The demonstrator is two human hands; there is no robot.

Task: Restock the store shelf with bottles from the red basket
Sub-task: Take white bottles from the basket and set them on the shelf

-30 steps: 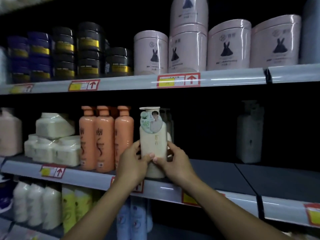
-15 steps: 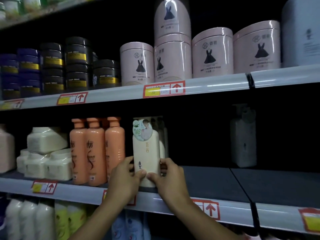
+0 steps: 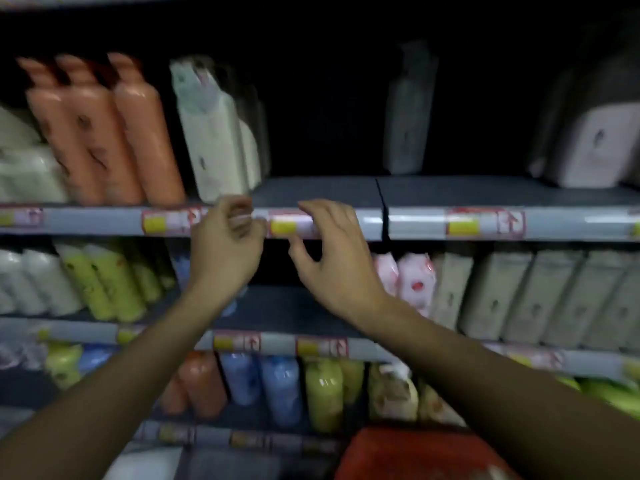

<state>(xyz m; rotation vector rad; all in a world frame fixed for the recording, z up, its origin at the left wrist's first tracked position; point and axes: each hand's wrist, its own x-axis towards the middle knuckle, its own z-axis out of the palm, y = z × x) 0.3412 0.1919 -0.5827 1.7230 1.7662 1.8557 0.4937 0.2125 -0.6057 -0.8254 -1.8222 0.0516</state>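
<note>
A cream bottle stands on the grey shelf, just right of three orange bottles, with more cream bottles behind it. My left hand hovers in front of the shelf edge below that bottle, fingers loosely curled, holding nothing. My right hand is beside it to the right, fingers spread, also empty. Neither hand touches a bottle. The red basket shows at the bottom right, its contents blurred.
A pale pump bottle stands deep on the same shelf; a white pack sits at far right. Lower shelves hold green, blue, pink and grey bottles. Bare shelf lies right of the cream bottle. The view is motion-blurred.
Both hands let go of the cream bottle, which now stands on the shelf, and pulled back below the shelf edge. The view has tilted down, bringing the lower shelves and red basket in.
</note>
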